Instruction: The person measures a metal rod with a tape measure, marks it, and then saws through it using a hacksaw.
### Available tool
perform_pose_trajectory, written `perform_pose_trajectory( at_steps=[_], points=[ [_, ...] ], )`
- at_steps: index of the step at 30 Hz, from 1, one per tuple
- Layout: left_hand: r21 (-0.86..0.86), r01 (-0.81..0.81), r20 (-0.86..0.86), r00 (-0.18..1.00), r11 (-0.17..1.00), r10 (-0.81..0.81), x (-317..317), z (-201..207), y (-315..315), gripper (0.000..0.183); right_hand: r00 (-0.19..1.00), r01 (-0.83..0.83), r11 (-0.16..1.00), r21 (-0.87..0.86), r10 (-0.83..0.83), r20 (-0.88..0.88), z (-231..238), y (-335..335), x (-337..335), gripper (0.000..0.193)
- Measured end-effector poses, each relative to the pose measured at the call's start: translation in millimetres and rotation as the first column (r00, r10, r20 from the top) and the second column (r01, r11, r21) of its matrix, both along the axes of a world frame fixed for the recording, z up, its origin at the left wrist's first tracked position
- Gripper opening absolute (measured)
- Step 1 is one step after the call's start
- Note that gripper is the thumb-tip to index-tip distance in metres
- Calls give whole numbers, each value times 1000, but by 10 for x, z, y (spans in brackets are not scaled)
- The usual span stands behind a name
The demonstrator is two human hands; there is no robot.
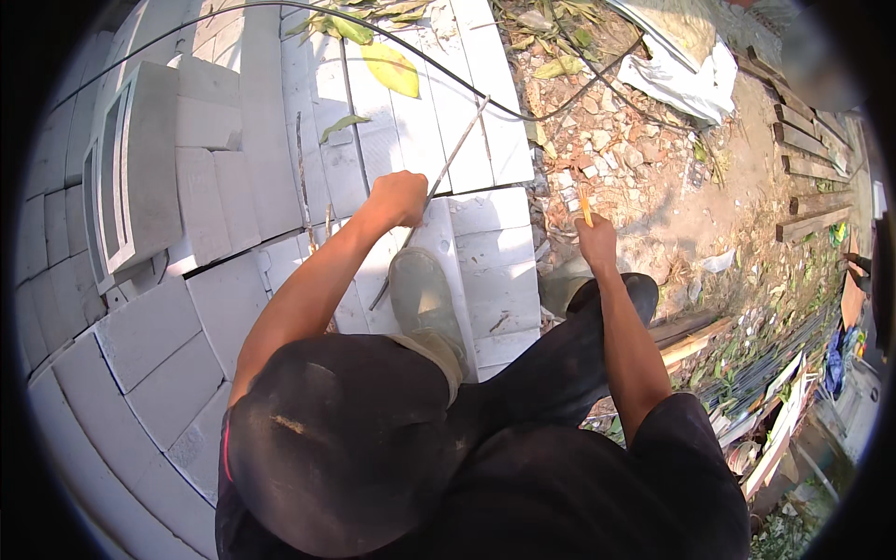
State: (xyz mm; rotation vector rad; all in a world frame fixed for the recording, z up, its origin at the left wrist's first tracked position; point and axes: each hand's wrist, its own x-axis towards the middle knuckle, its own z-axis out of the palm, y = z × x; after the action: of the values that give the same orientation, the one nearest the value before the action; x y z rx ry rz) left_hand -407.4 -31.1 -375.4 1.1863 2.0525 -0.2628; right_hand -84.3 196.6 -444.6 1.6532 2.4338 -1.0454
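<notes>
My left hand (399, 198) is closed in a fist low over the pale blocks (495, 238). A thin dark rod (457, 149) lies slanting across the blocks right beside the fist; whether the fingers grip it is hidden. On the right, my right hand (598, 241) is closed around a thin yellow stick (585, 205), possibly a pencil, pointing away from me above the rubble. Between my arms, a grey-green boot (425, 294) stands on the blocks. The other boot (563, 285) is partly hidden behind my dark-clad leg (560, 364).
Stacked pale blocks (149, 373) fill the left, with a grey slotted block (154, 168) on them. A black cable (448, 75) arcs across the top near yellow leaves (390, 70). To the right lie broken rubble (635, 149), a white sack (686, 79) and timber strips (812, 224).
</notes>
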Motion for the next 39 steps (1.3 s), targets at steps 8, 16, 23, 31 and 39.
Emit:
perform_pose_trajectory(
  at_steps=[8, 16, 23, 31, 39],
  points=[
    [-5, -101, 65, 993, 995, 101, 51, 76, 45, 27, 935, 161, 978, -131, -193, -297, 1256, -793, 290, 21],
    [287, -262, 43, 964, 921, 261, 227, 0, -208, 25, 765, 203, 918, -341, -366, -530, 1614, -796, -76, 16],
    [256, -159, -3, 986, 953, 166, 413, 29, -208, 16, 776, 71, 988, -134, -139, -615, 2015, -735, 133, 9],
    [206, 22, -136, 991, 978, 6, 566, 21, -148, 14, 782, -94, 990, -103, 9, -623, 2545, -1069, 153, 28],
    [46, 131, -138, 983, 990, -123, 803, 191, -182, 19, 803, -304, 933, -193, 142, -579, 2341, -1165, 48, 56]
  ],
)
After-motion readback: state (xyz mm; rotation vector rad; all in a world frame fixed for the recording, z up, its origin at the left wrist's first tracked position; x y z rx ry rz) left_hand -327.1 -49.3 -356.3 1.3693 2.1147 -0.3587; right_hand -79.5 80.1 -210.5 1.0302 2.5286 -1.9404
